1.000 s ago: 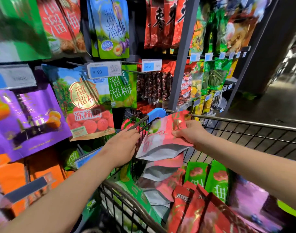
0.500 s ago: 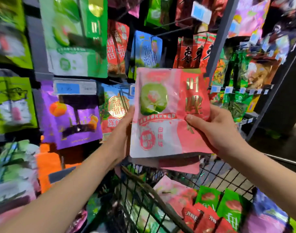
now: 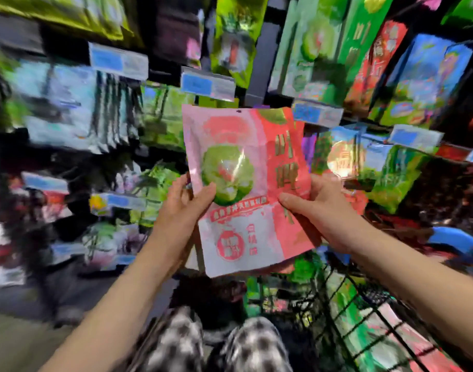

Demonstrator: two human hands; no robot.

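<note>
I hold a pink and red snack pouch (image 3: 246, 183) upright in front of the store shelves, its printed green fruit facing me. My left hand (image 3: 184, 208) grips its left edge, thumb on the front over the green fruit. My right hand (image 3: 318, 210) grips its right edge, thumb across the red panel. At least one more pouch seems to sit behind it, its edge showing at the bottom.
Hanging snack bags and blue price tags (image 3: 207, 85) fill the racks ahead, all blurred. A wire shopping cart (image 3: 345, 299) holding bags stands at the lower right, with a blue handle part (image 3: 452, 238). Checked trouser legs (image 3: 216, 345) show below.
The pouches came up out of the cart and now stand upright before the shelves. The view has swung left and down, so the cart sits further right. My left thumb now lies on the front.
</note>
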